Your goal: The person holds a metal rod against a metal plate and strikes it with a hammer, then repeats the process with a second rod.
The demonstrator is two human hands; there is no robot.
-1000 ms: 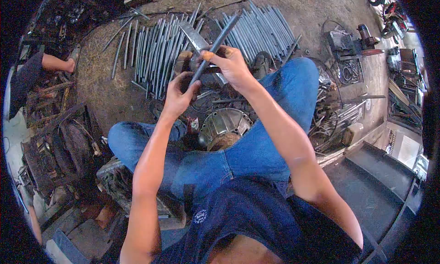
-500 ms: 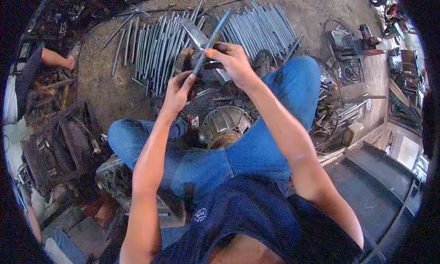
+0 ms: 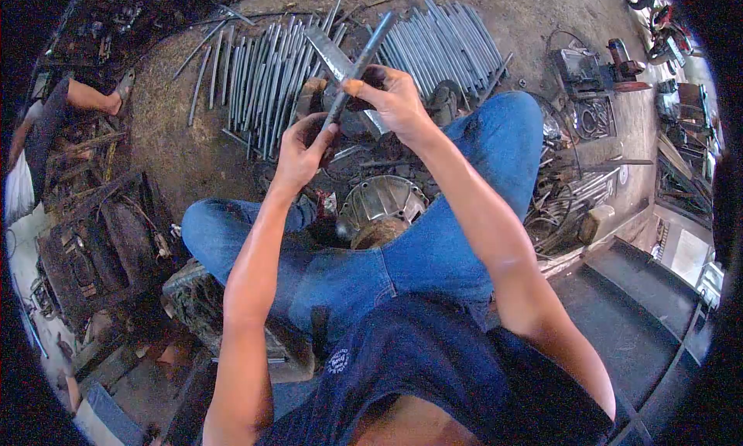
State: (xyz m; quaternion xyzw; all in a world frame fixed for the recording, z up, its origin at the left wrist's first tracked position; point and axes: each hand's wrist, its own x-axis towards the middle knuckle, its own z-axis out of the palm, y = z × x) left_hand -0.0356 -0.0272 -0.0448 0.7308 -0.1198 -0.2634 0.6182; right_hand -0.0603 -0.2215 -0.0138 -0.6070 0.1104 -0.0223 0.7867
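Observation:
A slim grey metal rod [image 3: 374, 42] slants up and to the right between my hands. My left hand [image 3: 302, 156] is closed around its lower end, thumb along the near side. Higher up, my right hand [image 3: 398, 109] pinches the same rod between thumb and fingers. A flat, shiny metal bar [image 3: 328, 54] lies just behind the rod and overlaps it near my right fingertips. Below my hands, between my legs, sits a round ribbed metal housing [image 3: 383, 206].
Many loose rods lie on the floor ahead, in a left pile [image 3: 267, 86] and a right pile [image 3: 443, 51]. A machine with a reddish disc [image 3: 623, 71] stands at right. Another person's leg [image 3: 89, 96] shows at left, above a dark bag-like bundle [image 3: 101, 245].
My left hand has shifted slightly right along with the rod's lower end. My right hand keeps nearly the same place. The other person's foot at left has moved a little.

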